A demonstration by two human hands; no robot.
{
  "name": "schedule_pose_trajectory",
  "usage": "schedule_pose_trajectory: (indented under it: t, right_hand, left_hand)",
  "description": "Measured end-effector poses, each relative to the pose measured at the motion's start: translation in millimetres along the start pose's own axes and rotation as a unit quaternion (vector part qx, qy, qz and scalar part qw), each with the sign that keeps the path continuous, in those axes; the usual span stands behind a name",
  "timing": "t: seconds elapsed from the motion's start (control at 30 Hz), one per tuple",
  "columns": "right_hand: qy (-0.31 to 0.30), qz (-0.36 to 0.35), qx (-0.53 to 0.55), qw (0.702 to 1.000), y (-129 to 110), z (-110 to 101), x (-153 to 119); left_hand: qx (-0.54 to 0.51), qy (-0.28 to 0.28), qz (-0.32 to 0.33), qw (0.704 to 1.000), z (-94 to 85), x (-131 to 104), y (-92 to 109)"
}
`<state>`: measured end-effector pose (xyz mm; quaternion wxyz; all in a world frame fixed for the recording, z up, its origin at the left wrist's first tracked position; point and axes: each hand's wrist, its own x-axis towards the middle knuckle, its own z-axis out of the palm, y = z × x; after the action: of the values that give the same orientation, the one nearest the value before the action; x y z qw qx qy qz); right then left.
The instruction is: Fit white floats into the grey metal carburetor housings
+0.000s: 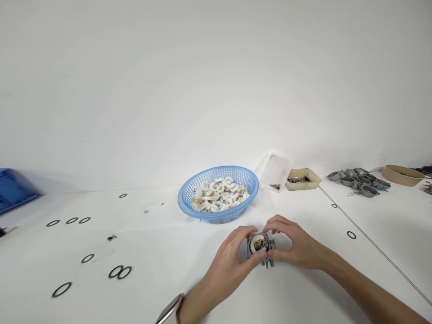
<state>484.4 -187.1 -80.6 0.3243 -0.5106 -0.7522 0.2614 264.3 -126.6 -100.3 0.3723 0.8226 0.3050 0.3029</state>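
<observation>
A grey metal carburetor body (pixel 272 244) with a white ring-shaped float (pixel 254 245) and brass parts inside rests low in front of me. My left hand (pixel 232 256) curls around its left side, thumb along the near edge and fingertips at the far edge. From the right, my right hand (pixel 292 243) pinches it, with its thumb near the left thumb and its fingers at the far rim. Behind both hands stands a blue plastic basket (pixel 184 208) full of white ring-shaped floats (pixel 219 193).
Several black rubber rings (pixel 62 289) lie scattered on the white table (pixel 151 261). To the right are a tilted white tray (pixel 276 168), a cream tray (pixel 312 182) with small dark parts, grey metal bowls (pixel 357 179) and a tan tub (pixel 403 176). A blue bin (pixel 15 191) sits far left.
</observation>
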Motion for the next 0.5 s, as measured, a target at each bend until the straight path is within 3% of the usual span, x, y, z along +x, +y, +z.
schedule_pose_trajectory:
  t: [0.13, 0.3, 0.4, 0.5]
  right_hand:
    - [-0.010, -0.004, 0.008, 1.000, 1, 16, 2]
    - [0.025, -0.019, 0.023, 0.999, -3, 29, 6]
    - [0.100, 0.019, 0.043, 0.994, 6, 3, 8]
    - [0.220, 0.107, 0.019, 0.969, 36, -48, 4]
  left_hand:
    - [-0.010, 0.050, -0.015, 0.999, -2.0, 0, -7]
    - [-0.019, 0.073, -0.019, 0.997, -4.6, 3, -10]
    - [-0.007, 0.074, -0.021, 0.997, -3.9, 3, -9]
    - [0.003, 0.071, -0.027, 0.997, -2.4, 1, -7]
